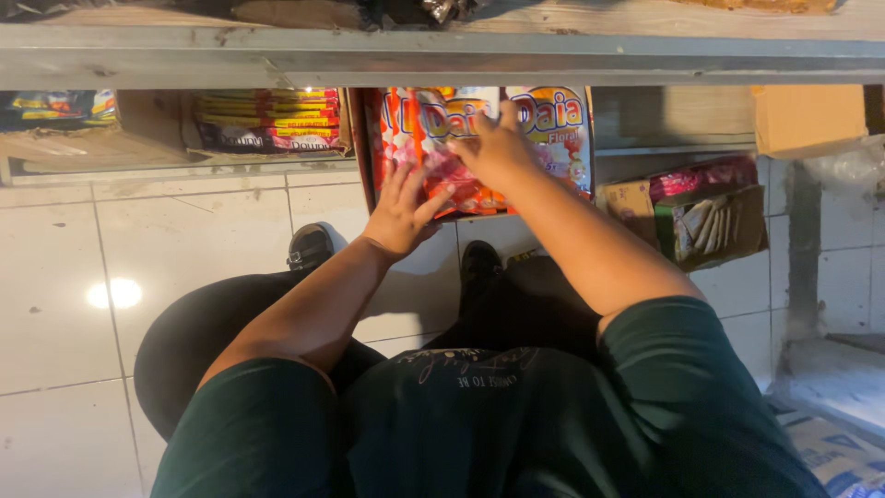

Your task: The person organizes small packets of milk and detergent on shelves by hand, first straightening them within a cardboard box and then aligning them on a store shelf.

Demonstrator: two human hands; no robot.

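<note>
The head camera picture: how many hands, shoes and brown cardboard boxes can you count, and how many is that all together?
Hands: 2, the left hand and the right hand, both on the pink and orange packets
Black shoes: 2
Brown cardboard boxes: 2, one plain, one open with sachets
Total: 6

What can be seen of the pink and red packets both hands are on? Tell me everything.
The pink and red packets are glossy plastic pouches, pink, red, orange and white with a floral print, standing packed side by side in an open cardboard box on the low shelf. The left hand presses its spread fingers against a front packet's lower part; the right hand lies over the tops. The packets look sealed and full. Their lower edges are hidden by the hands.
</note>
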